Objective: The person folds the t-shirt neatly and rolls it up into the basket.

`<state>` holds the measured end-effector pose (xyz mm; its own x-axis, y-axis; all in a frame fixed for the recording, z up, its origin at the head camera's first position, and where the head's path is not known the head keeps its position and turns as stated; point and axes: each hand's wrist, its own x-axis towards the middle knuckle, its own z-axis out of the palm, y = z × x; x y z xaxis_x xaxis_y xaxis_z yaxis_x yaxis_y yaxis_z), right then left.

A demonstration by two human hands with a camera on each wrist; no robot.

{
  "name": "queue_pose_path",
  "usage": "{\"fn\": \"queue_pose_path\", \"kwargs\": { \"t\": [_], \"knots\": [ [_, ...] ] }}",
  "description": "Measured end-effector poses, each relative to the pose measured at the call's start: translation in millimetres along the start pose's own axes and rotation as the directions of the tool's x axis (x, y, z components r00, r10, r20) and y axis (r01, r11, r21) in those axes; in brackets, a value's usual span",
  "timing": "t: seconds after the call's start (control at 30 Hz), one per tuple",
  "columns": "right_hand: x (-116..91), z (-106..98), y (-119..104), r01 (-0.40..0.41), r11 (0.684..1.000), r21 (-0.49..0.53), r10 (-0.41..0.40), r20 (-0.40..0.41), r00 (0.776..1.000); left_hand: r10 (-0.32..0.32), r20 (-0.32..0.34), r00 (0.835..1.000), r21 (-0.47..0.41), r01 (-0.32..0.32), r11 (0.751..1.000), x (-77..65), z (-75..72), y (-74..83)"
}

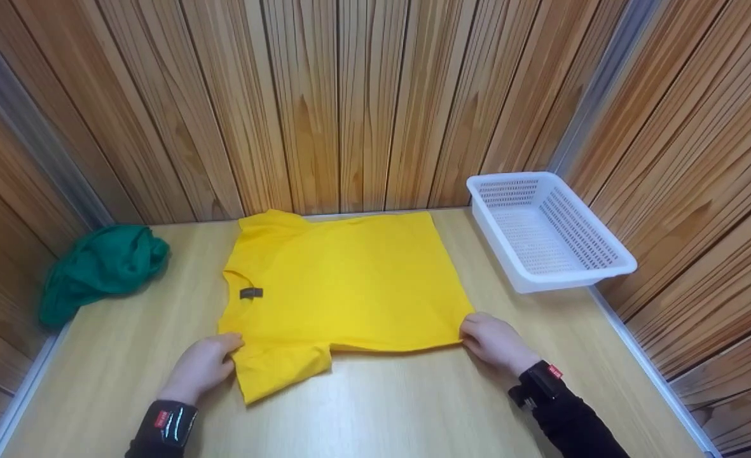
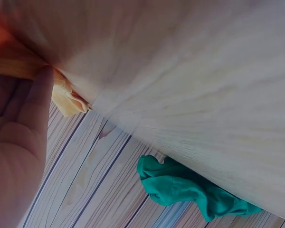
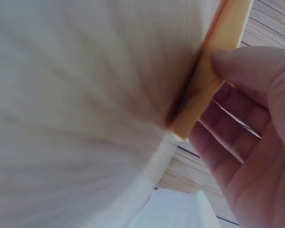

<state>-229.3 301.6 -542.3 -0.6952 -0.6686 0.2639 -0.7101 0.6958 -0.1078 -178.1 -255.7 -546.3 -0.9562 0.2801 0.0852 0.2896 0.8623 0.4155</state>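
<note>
A yellow T-shirt (image 1: 362, 280) lies spread on the table, its neckline with a dark label (image 1: 251, 292) toward the left and its hem toward the right. One sleeve (image 1: 283, 372) sticks out toward the near edge. My left hand (image 1: 202, 366) pinches the shirt at the near shoulder, beside that sleeve. At the near hem corner, my right hand (image 1: 496, 342) pinches the fabric between thumb and fingers. The right wrist view shows the thumb (image 3: 242, 66) over the yellow edge, with fingers behind it. In the left wrist view, cloth covers part of the left fingers.
A bunched green cloth (image 1: 105, 267) lies at the back left, against the side wall. A white perforated basket (image 1: 521, 280) stands at the back right. Wood-panelled walls (image 1: 369, 108) enclose the table (image 1: 375, 413) at the back and both sides.
</note>
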Motion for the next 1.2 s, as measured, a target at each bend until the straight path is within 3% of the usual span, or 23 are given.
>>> {"fn": "queue_pose_path", "kwargs": {
  "t": [0.57, 0.77, 0.9, 1.1, 1.2],
  "knots": [
    [-3, -1, -5, 0.001, 1.0, 0.014, -0.001, -0.023, 1.0, -0.029, 0.03, 0.999, 0.009, 0.028, 1.0, -5.0, -2.0, 1.0],
    [-4, -4, -7, -0.018, 1.0, 0.009, 0.018, 0.015, 1.0, -0.017, 0.03, 0.999, 0.025, 0.017, 1.0, -6.8, -3.6, 4.4],
    [-6, -8, -9, -0.017, 1.0, 0.006, 0.016, 0.047, 0.999, -0.021, 0.025, 0.999, 0.05, 0.02, 0.999, -9.6, -7.9, 14.5],
    [-8, -12, -15, 0.018, 1.0, 0.005, -0.018, 0.009, 1.0, -0.002, -0.038, 0.999, 0.027, 0.003, 1.0, -16.8, -15.2, 43.6],
    [-6, -15, -19, 0.01, 1.0, 0.012, -0.01, 0.012, 1.0, 0.052, -0.033, 0.998, 0.006, -0.052, 0.999, -19.0, -12.7, 57.0]
  ]
}}
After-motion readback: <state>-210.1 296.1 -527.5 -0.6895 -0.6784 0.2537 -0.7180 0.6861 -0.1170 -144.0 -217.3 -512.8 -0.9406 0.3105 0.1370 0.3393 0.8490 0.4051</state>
